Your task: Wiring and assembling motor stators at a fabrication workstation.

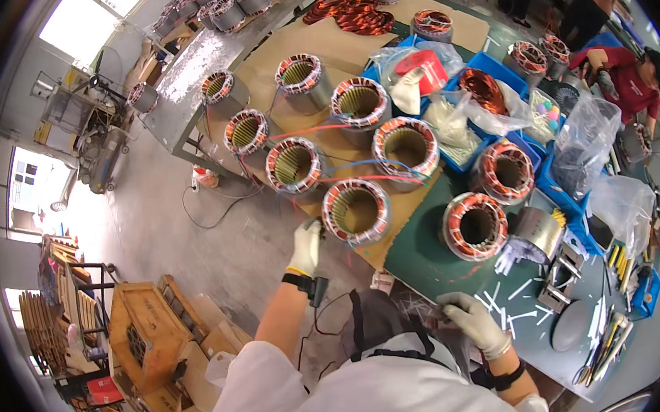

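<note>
My left hand (306,248), in a white glove, is beside the near-left side of a motor stator (355,212) with orange-and-white windings round its rim. Its fingertips are turned away, so I cannot see whether they touch the stator or hold anything. My right hand (477,326), also gloved, hovers by the green tabletop's near edge, its fingers loosely bent and nothing visible in them. Two more stators, one nearer (475,227) and one behind it (504,172), stand to the right. Further stators (405,150) are grouped beyond, with red and blue leads lying across them.
Blue bins (494,69) hold bags and coiled wire. White strips (509,312), a metal clamp-like fixture (562,277), a grey disc (572,325) and scissors (587,368) lie at right. Copper coils (350,15) rest far back. A co-worker (622,78) bends at the far right. Wooden crates (150,336) stand left.
</note>
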The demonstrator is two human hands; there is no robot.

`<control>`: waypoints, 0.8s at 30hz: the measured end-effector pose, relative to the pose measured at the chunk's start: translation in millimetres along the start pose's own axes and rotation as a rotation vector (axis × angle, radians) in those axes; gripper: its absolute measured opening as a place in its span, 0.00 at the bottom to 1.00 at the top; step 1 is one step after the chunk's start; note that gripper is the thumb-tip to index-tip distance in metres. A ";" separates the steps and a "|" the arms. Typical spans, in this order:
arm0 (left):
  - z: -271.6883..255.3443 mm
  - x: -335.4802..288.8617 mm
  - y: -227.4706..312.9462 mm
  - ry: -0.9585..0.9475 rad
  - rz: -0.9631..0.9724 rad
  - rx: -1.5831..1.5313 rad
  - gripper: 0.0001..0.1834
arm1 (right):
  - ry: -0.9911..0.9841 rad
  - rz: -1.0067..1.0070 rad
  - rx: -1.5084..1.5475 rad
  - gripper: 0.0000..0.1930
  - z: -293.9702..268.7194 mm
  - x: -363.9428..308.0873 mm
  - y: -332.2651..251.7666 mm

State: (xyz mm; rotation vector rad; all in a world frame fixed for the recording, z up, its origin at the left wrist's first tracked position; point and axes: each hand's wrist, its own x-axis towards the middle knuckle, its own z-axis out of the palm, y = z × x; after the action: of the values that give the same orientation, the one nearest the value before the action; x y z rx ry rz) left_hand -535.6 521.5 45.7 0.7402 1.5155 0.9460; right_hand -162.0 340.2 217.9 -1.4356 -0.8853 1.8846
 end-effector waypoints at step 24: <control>-111.4 -73.8 -6.0 0.381 0.063 0.189 0.23 | -0.286 0.293 -0.208 0.19 82.4 115.7 46.4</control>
State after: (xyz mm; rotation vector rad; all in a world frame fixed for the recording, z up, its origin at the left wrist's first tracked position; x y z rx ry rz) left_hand -633.7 436.9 79.2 0.7748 1.9451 1.0423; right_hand -272.0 391.8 130.8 -1.5059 -1.0797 2.3168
